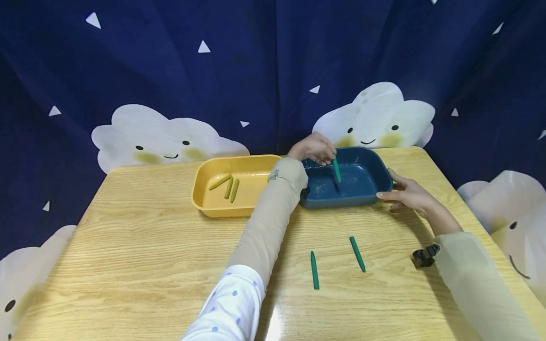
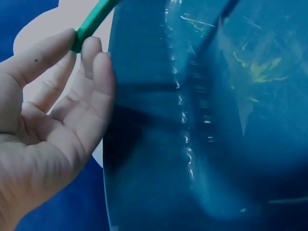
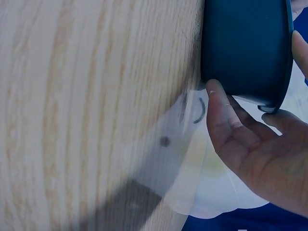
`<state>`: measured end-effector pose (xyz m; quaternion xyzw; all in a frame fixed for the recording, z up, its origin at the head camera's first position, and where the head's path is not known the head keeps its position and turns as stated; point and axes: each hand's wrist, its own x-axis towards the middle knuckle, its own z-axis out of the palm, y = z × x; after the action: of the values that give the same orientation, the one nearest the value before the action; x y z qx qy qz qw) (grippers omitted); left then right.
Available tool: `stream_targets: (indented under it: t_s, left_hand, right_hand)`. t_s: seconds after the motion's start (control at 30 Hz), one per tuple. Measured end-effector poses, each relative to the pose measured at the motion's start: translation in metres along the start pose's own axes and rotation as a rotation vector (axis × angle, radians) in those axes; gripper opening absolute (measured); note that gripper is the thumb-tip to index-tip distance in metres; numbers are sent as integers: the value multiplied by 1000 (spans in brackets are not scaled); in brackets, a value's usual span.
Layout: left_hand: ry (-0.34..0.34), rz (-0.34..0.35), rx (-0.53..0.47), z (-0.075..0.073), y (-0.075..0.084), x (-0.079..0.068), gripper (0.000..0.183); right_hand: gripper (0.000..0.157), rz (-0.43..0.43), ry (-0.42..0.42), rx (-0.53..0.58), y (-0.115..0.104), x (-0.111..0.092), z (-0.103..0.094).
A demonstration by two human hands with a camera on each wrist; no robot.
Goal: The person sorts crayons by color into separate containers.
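In the head view my left hand [image 1: 316, 148] reaches over the blue bin [image 1: 346, 200]. Its thumb and fingertips pinch one end of a green crayon [image 1: 337, 169], which points down into the bin. The left wrist view shows the pinched end of the crayon [image 2: 98, 18] close up, with the other fingers loosely bent. My right hand [image 1: 411, 194] holds the bin's right end, thumb and fingers spread around its rim and wall [image 3: 245, 53]. Two more green crayons lie on the table in front of the bin, a left one [image 1: 314, 271] and a right one [image 1: 357, 254].
Left of the blue bin stands a yellow bin [image 1: 222, 212] with several olive-yellow crayons [image 1: 228, 187] in it; my left forearm crosses its right end. The wooden table [image 1: 141, 265] ends at a dark blue curtain [image 1: 239, 61] with clouds. A black device [image 1: 425, 256] is at my right wrist.
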<state>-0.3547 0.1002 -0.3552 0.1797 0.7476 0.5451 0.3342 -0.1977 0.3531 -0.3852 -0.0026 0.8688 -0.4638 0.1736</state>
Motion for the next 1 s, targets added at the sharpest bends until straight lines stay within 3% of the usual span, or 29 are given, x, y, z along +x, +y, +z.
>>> stream_targets:
  t_s: [0.27,0.43,0.73,0.9,1.0]
  left_hand:
    - [-48,-147,54,6,13,-2,34]
    - [-53,-150,-26,6,17,-2,34]
    - [-1,69,-289,10,1,18,31]
    - [67,213,-405,3,-2,16,34]
    - [107,255,-450,-1,-6,15,32]
  right_hand:
    - [94,11,-4,29,-2,0,-3]
    - [94,7,1,10,-1,0,-6]
    - [94,14,6,16,0,-1,-5]
    - [95,9,0,33,1,0,-3]
    - [94,-1,-5,49,1,0,-1]
